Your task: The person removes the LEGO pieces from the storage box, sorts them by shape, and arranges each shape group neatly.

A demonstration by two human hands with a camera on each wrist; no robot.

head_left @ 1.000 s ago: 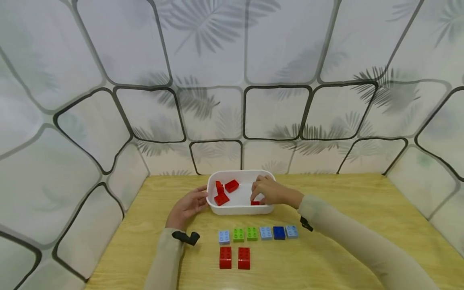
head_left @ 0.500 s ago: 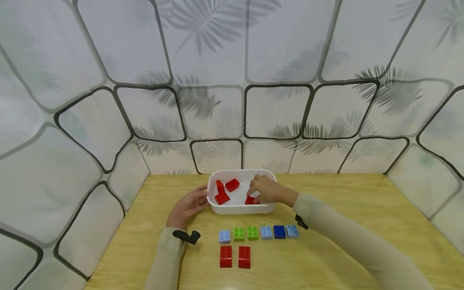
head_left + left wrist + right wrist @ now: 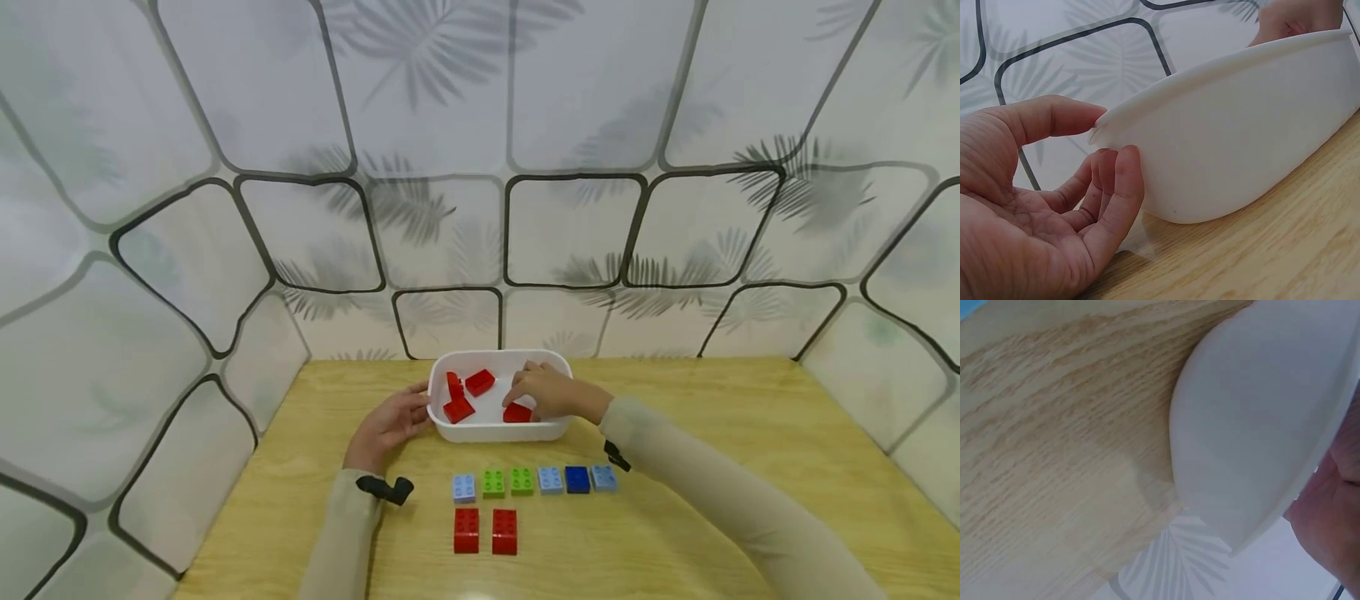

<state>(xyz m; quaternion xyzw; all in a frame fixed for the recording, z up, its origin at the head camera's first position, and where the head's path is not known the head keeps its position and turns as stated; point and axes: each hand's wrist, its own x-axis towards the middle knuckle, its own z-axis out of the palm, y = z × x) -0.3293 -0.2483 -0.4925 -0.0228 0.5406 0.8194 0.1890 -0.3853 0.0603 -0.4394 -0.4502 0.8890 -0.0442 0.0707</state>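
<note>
A white plastic tub stands at the back of the table with several red toy bricks inside. My left hand holds its left end; in the left wrist view the thumb is on the rim and the curled fingers meet the outer wall. Inside the tub's right half, my right hand pinches a red brick low near the front wall. Two red bricks lie close together at the tub's left, and another red brick is behind them. The tub wall hides my right fingertips in the right wrist view.
In front of the tub runs a row of light blue, green and dark blue bricks. Two red curved bricks lie side by side nearer me. A patterned wall rises behind the wooden table.
My right hand has shifted a little left inside the tub, and the red brick under its fingers has come left with it. My left hand stays on the tub's end.
</note>
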